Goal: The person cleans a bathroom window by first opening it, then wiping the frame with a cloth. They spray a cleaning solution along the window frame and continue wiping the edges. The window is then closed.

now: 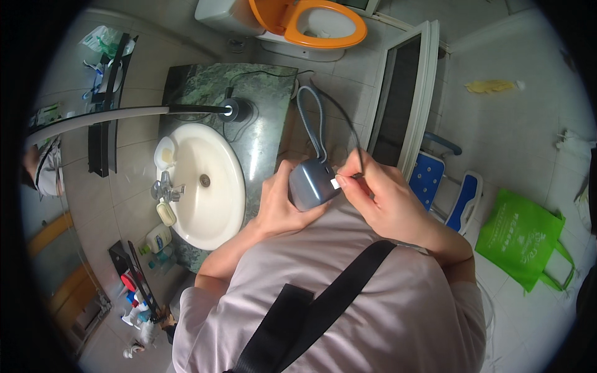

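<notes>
My left hand is wrapped around a dark blue-grey box-shaped device, which looks like a power bank. A grey braided strap loop rises from its top. With thumb and fingers, my right hand pinches the white-tipped plug of a black cable at the device's right side; whether the plug is seated in a port cannot be told. The cable arcs up towards the counter. Left of my hands, a round black base with a pole stands on the green marble counter.
A white washbasin with a chrome faucet is at the left, bottles beside it. An orange-seated toilet stands beyond. To the right are a glass door frame, a blue and white shower chair and a green bag.
</notes>
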`<state>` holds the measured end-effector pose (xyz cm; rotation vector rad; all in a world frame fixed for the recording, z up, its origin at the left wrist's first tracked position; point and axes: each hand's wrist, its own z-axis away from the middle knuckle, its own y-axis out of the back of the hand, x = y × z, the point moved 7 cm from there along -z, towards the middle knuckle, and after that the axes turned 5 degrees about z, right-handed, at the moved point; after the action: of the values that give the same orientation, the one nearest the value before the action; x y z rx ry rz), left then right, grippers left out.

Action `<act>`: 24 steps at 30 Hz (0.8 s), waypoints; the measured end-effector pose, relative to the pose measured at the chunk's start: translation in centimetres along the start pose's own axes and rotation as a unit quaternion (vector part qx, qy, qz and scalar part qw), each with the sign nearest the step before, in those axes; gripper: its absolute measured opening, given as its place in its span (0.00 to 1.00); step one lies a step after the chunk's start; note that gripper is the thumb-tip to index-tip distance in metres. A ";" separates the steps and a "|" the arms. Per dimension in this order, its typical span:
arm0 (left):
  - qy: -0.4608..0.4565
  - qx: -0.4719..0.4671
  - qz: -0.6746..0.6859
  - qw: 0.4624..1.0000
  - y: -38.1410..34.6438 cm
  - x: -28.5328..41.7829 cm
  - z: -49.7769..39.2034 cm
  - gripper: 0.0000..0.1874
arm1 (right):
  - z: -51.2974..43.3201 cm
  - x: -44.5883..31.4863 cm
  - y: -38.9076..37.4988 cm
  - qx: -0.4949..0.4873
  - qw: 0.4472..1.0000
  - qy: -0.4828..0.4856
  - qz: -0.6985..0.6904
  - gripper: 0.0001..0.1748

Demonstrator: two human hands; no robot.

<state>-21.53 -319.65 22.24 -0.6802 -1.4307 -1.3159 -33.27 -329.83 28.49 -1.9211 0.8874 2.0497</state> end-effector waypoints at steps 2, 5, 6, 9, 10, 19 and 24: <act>0.026 -0.008 0.007 1.000 -0.3 -0.5 0.3 0.33 | -0.1 0.4 -0.2 -0.035 0.999 -0.030 0.015 0.05; 0.030 -0.016 0.003 0.999 -0.6 -0.8 0.4 0.32 | -0.2 0.9 -0.4 -0.065 0.997 -0.048 -0.003 0.06; 0.035 -0.019 0.003 0.999 -0.7 -0.9 0.5 0.32 | -0.1 0.9 -0.4 -0.064 0.997 -0.052 -0.009 0.06; 0.025 -0.015 -0.001 1.000 -0.9 -0.9 0.4 0.31 | -0.1 1.0 -0.6 -0.064 0.996 -0.049 0.035 0.06; 0.015 -0.009 -0.003 1.000 -0.8 -0.8 0.4 0.30 | -0.1 1.2 -0.8 -0.071 0.995 -0.055 0.032 0.06; 0.039 -0.006 0.002 0.999 -0.7 -1.0 0.6 0.31 | -0.1 0.8 -1.5 -0.044 0.991 0.018 0.125 0.08; 0.028 -0.015 0.028 0.999 -0.5 -1.0 0.4 0.31 | -0.3 3.6 -1.3 -0.155 0.962 -0.159 -0.157 0.07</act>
<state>-21.75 -319.19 21.19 -0.6949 -1.3401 -1.3053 -32.86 -329.86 24.71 -1.6583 0.1824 2.3007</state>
